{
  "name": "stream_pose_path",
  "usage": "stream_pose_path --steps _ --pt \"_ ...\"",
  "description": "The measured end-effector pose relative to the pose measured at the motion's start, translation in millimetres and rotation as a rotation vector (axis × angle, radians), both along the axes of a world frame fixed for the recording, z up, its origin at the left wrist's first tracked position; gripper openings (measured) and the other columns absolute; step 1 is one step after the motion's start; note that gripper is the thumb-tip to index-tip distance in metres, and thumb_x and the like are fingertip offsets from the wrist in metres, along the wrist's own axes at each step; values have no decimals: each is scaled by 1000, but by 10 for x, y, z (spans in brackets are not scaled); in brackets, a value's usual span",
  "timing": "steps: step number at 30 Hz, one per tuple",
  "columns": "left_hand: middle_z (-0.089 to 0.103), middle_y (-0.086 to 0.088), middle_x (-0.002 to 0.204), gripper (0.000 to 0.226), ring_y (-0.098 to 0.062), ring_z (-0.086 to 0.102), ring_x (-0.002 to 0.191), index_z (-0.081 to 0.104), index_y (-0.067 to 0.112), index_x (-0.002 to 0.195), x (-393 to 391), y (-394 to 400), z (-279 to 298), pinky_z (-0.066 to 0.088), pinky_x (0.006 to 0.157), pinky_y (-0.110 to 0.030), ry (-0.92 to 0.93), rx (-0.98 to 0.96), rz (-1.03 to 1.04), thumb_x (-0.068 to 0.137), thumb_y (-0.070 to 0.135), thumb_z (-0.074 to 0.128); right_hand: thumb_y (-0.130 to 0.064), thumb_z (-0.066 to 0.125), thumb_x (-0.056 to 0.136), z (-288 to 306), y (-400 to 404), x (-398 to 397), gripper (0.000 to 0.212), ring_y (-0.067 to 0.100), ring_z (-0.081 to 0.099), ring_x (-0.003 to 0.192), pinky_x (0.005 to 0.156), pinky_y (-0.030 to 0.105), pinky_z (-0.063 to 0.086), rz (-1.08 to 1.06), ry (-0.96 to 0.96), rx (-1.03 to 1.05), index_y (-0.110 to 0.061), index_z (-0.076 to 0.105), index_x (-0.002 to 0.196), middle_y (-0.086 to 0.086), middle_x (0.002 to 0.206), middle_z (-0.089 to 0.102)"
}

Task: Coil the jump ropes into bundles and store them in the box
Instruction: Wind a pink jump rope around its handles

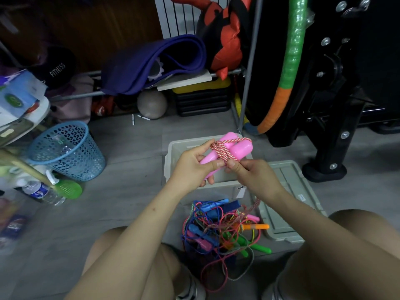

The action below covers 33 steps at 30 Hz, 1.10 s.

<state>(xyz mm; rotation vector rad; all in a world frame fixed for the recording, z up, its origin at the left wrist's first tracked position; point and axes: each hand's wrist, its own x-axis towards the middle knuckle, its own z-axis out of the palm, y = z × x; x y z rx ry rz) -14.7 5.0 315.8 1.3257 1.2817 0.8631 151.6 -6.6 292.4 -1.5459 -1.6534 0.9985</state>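
1. So, nearest the camera at the bottom of the frame: bare knees on either side, and between them a tangled pile of jump ropes [218, 232] on the grey floor, with blue, green, orange and pink handles all knotted up in thin cords.
2. A bit further up, mid-frame, both hands are working on one rope. The left hand [192, 167] has its fingers and thumb curled round the pink handles [229, 150], holding the pair together.
3. The right hand [251, 174] pinches the red-and-white braided cord [223, 151] between thumb and fingers, right where it wraps across the handles. The loose tail hangs down past the right wrist into the pile.
4. Handling guess: the cord looks soft and floppy, so it'll probably unwind if tension drops (the smooth plastic handles likely don't help). I'd keep hold of the rigid handles and pin the wraps with a thumb.
5. Directly behind the hands sits the open grey box [173, 156], with its lid [287, 204] lying flat at its right.
6. Further off, a blue mesh basket [67, 150] at the left, and a cluttered rack along the top.
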Motion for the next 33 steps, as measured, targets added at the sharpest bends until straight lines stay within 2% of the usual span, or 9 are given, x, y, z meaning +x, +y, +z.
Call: stream_pose_path --steps 5,8,12,16,18,20,24,30,33 --pt "64 7 53 64 -11 50 38 43 19 142 10 20 6 33 35 -19 19 -25 42 84 7 68 -66 23 85 -63 -15 7 70 27 57 61 57 37 41 47 -318 293 -12 66 80 0 53 51" --pt "64 10 52 60 -10 51 37 45 21 139 -43 46 21 33 35 -19 65 1 75 85 8 67 -64 12 84 -76 -11 43 74 32 62 70 57 33 38 108 -528 451 -18 68 99 7 69 66" --pt "65 12 64 66 -12 53 40 40 22 142 -94 78 16 33 38 -21 115 23 90 84 11 69 -51 30 84 43 -22 107 51 33 62 57 50 28 31 185 -545 651 -13 63 84 7 63 65" --pt "69 12 67 66 -12 53 41 46 24 139 -125 56 38 34 38 -18 240 29 -158 80 11 74 -44 47 84 154 56 192 34 18 56 64 49 25 32 212 -480 745 -15 64 80 0 69 63" --pt "67 27 65 67 -6 49 39 45 26 139 -130 28 92 33 39 -16 289 6 -281 80 9 73 -50 51 79 180 78 205 37 13 51 68 53 20 27 232 -423 721 -15 65 80 -3 69 61" --pt "62 33 58 67 -1 44 35 44 24 139 -128 -11 148 32 41 -12 332 -8 -380 80 5 71 -56 58 71 208 63 185 41 10 53 62 55 21 34 239 -385 635 -17 65 79 -6 67 60" --pt "59 22 48 69 0 46 37 43 21 140 -98 -69 188 33 41 -16 328 -31 -498 80 2 70 -37 87 54 282 146 250 42 13 49 57 57 30 39 238 -15 198 -23 54 75 4 67 61" --pt "62 13 51 71 -2 50 38 42 24 139 -87 -98 175 35 40 -14 247 -65 -554 79 -2 70 -7 76 65 351 189 332 29 0 46 52 48 11 37 545 352 -102 -9 50 79 5 67 51" --pt "62 9 49 72 -3 50 38 44 36 130 -72 -105 172 34 40 -15 166 -59 -550 78 -6 68 -21 84 61 353 221 390 30 1 52 59 55 11 42 555 480 -176 -12 58 72 -5 65 58"
